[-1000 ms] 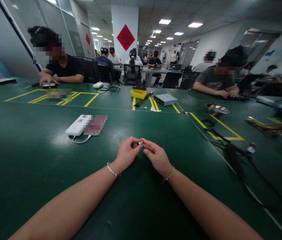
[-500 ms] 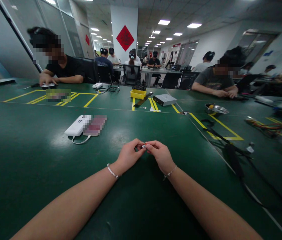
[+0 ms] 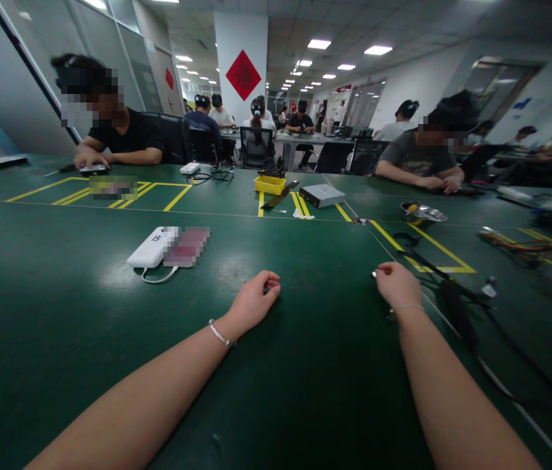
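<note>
My left hand (image 3: 252, 301) rests on the green table (image 3: 305, 365) just ahead of me, fingers curled in and thumb against the forefinger, with nothing showing in it. My right hand (image 3: 397, 284) lies further right, near the yellow floor-style marking, its fingers closed. A tiny pale part (image 3: 373, 274) peeks out at its fingertips; most of it is hidden by the fingers. Both wrists wear thin bracelets. The two hands are well apart.
A white power bank (image 3: 153, 247) with a cable lies ahead on the left. Black cables (image 3: 457, 300) run along the table's right side, with a metal dish (image 3: 423, 211) beyond them. A yellow bin (image 3: 271, 183) and a grey box (image 3: 322, 194) sit further back. Other people work at the far edge.
The hands were together, pinching a small part between them. My right hand has swung away to the right with the part; my left hand stays where it was.
</note>
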The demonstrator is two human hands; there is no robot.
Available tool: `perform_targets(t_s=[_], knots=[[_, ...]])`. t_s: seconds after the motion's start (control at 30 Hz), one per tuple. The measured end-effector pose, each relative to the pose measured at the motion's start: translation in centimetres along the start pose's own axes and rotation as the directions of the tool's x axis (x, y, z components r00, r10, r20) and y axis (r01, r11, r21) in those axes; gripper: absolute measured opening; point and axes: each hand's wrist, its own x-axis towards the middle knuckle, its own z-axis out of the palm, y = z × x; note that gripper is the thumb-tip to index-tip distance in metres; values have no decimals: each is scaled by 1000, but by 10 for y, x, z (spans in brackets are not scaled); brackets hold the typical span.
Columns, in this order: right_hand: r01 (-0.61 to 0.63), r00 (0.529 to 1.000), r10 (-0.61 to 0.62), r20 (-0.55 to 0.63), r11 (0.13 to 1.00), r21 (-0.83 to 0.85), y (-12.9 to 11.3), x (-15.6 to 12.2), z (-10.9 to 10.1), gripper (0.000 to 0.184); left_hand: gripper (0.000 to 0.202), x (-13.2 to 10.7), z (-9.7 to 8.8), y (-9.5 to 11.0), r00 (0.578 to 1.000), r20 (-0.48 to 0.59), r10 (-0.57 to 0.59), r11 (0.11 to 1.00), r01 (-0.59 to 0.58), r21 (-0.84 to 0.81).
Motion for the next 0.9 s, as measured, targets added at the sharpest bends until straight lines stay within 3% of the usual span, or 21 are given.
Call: perform_targets(t_s=[0.17, 0.43, 0.53, 0.63, 0.7, 0.77, 0.83, 0.9], knots=[[-151, 988, 152, 2, 981, -122, 35, 15, -4, 23, 16, 0, -1, 2, 1000, 18, 6, 998, -7, 55], [-233, 972, 237, -6, 950, -208, 37, 10, -8, 39, 22, 1, 0, -3, 1000, 17, 18, 997, -19, 71], [-154, 986, 135, -98, 962, -224, 16, -2, -9, 42, 25, 1, 0, -5, 1000, 9, 18, 998, -18, 60], [126, 982, -156, -111, 963, -240, -22, -24, -1, 39, 27, 1, 0, -6, 1000, 24, 14, 996, -16, 85], [405, 910, -414, -12, 896, -180, -49, -46, 10, 38, 27, 1, 0, -6, 999, 45, 21, 992, -27, 121], [625, 780, -619, 94, 777, -74, -73, -70, 24, 40, 29, 1, 0, -6, 997, 60, 40, 986, -49, 157], [727, 673, -718, 175, 686, 18, -88, -93, 38, 41, 32, 1, 0, -4, 995, 69, 67, 978, -79, 191], [758, 610, -755, 239, 644, 100, -96, -109, 49, 45, 35, 0, 0, -2, 994, 77, 83, 967, -99, 235]])
